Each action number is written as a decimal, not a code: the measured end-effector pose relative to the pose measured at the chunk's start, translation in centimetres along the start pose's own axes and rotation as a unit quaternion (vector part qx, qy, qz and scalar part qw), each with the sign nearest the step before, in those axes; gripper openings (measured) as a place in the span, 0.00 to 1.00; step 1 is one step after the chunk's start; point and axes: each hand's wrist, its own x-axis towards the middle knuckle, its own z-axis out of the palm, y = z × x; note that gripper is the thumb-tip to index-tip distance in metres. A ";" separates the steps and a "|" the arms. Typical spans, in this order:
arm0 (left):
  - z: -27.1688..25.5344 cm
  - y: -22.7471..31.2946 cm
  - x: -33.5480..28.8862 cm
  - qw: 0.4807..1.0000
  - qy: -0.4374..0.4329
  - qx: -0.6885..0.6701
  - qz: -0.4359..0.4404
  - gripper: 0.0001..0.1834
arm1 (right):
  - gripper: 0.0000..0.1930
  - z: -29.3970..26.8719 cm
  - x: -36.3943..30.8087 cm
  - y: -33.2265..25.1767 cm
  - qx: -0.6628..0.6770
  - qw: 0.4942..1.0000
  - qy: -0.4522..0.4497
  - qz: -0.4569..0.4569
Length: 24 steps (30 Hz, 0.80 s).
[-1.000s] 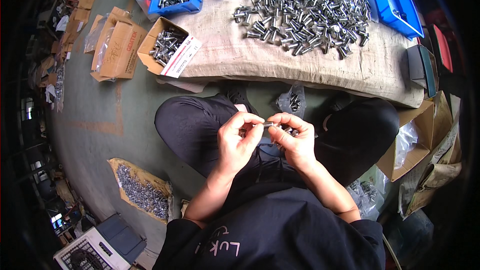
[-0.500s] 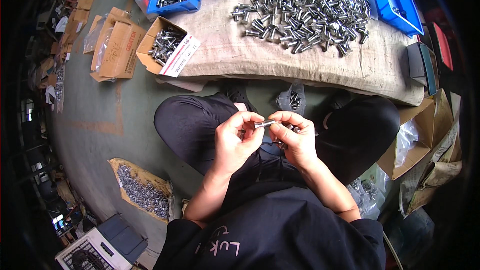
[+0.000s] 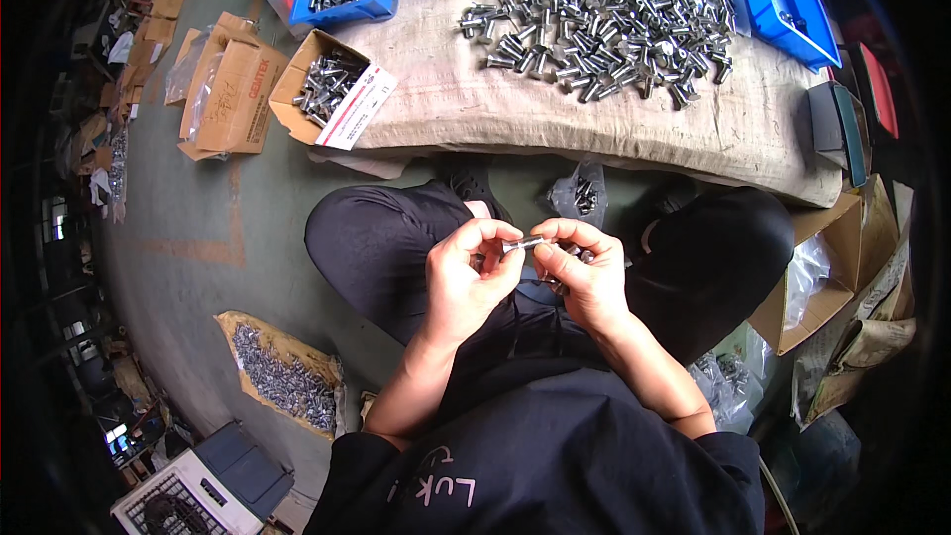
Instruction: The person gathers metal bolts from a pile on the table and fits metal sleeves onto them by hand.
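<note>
A shiny metal bolt (image 3: 526, 243) lies level between my two hands, above my lap. My left hand (image 3: 466, 272) is closed, thumb and forefinger pinching its flared head end. The thumb and forefinger of my right hand (image 3: 586, 277) grip its other end. Several more bolts (image 3: 586, 257) are tucked in the curled fingers of my right hand. Small dark metal shows behind my left fingers too, mostly hidden. Ahead, a large heap of similar bolts (image 3: 604, 15) is spread on a cloth-covered surface (image 3: 446, 99).
A blue bin (image 3: 386, 8) and an open carton (image 3: 287, 104), both holding bolts, stand ahead left; another blue bin (image 3: 792, 35) is far right. A plastic bag (image 3: 565, 200) of parts lies between my legs. Small parts fill a cardboard tray (image 3: 238, 322) at left. Right stands a carton (image 3: 842, 282).
The bolt has turned slightly between my fingers, showing more of its flared head. Both hands have stayed in nearly the same place.
</note>
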 end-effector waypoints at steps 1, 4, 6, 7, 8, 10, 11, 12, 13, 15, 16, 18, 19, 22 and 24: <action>0.0 0.1 0.0 1.000 -0.003 -0.004 -0.006 0.07 | 0.08 -0.1 0.0 0.0 0.000 1.000 0.000 0.000; 0.0 0.1 -0.1 1.000 -0.005 -0.011 -0.014 0.07 | 0.09 -0.2 -0.1 0.0 -0.001 1.000 -0.004 0.018; -0.1 0.1 -0.1 1.000 -0.005 -0.013 -0.016 0.06 | 0.08 -0.1 -0.1 0.0 -0.014 1.000 0.000 0.013; -0.2 0.1 -0.1 1.000 -0.015 -0.009 -0.023 0.06 | 0.08 -0.2 -0.1 0.0 -0.014 1.000 0.000 0.013; -0.3 0.0 -0.2 0.999 -0.024 -0.006 -0.030 0.07 | 0.08 -0.2 -0.1 0.0 -0.026 1.000 -0.004 0.010; -0.3 -0.3 -0.2 0.999 -0.022 -0.007 -0.022 0.07 | 0.08 -0.2 -0.2 0.1 -0.037 0.999 -0.008 0.007; -0.2 -0.5 -0.2 1.000 -0.020 -0.009 -0.015 0.07 | 0.08 -0.2 -0.2 0.1 -0.042 0.999 -0.003 0.005; -0.2 -0.4 -0.2 1.000 -0.020 -0.009 -0.014 0.07 | 0.09 -0.1 -0.2 0.0 -0.046 0.999 0.001 0.002; -0.1 -0.3 -0.2 1.000 -0.015 -0.005 -0.005 0.05 | 0.09 0.0 -0.3 -0.2 -0.046 0.999 0.001 0.002; 0.1 -0.4 0.0 1.000 -0.010 -0.002 0.003 0.04 | 0.09 0.1 -0.3 -0.3 -0.053 0.999 0.012 0.000; 0.2 -0.6 0.1 0.999 0.011 0.034 0.029 0.01 | 0.09 0.2 -0.3 -0.2 -0.053 0.999 0.012 0.000; 0.3 -0.7 0.2 0.996 0.032 0.070 0.054 0.04 | 0.09 0.2 -0.4 0.2 -0.087 0.996 -0.003 -0.019; 0.4 -0.7 0.2 0.999 0.044 0.008 0.014 0.07 | 0.09 0.1 -0.4 0.4 -0.087 0.996 -0.003 -0.019; 0.1 -0.6 0.1 0.990 0.038 -0.119 -0.060 0.15 | 0.09 -0.2 -0.1 0.4 0.004 1.000 0.004 0.020; -0.1 -0.1 0.1 0.984 0.031 -0.161 -0.071 0.16 | 0.09 -0.4 0.0 -0.2 0.036 0.999 0.003 0.030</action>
